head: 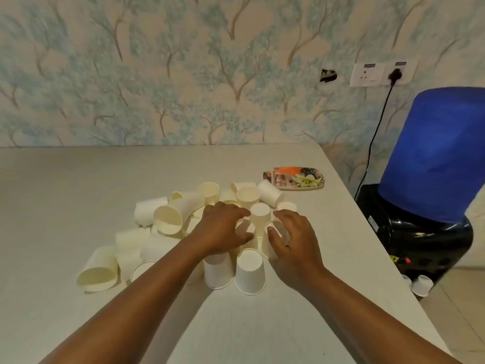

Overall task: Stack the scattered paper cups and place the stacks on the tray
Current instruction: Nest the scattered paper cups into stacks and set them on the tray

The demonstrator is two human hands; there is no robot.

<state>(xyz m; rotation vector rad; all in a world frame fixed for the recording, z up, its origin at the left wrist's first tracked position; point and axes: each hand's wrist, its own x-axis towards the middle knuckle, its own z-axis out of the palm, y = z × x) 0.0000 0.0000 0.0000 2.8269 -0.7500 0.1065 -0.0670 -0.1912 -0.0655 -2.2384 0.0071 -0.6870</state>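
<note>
Several white paper cups [168, 219] lie scattered in a heap on the pale table [78, 179], some on their sides, some upside down. An upside-down cup [249, 270] stands nearest me, with another [218, 271] beside it. My left hand [223, 227] rests over the middle of the heap, its fingers curled around a cup [246, 229]. My right hand [291, 240] is just to its right, fingers bent around another cup [270, 240]. An upside-down cup [260, 214] stands between the two hands. The flowered tray [296, 178] sits beyond the heap at the right, with nothing on it.
The table's right edge [367, 219] runs close to the tray. Past it stands a black water dispenser [420, 237] with a blue bottle [435, 153], and two cups [421, 285] sit on the floor. A patterned wall [183, 74] backs the table.
</note>
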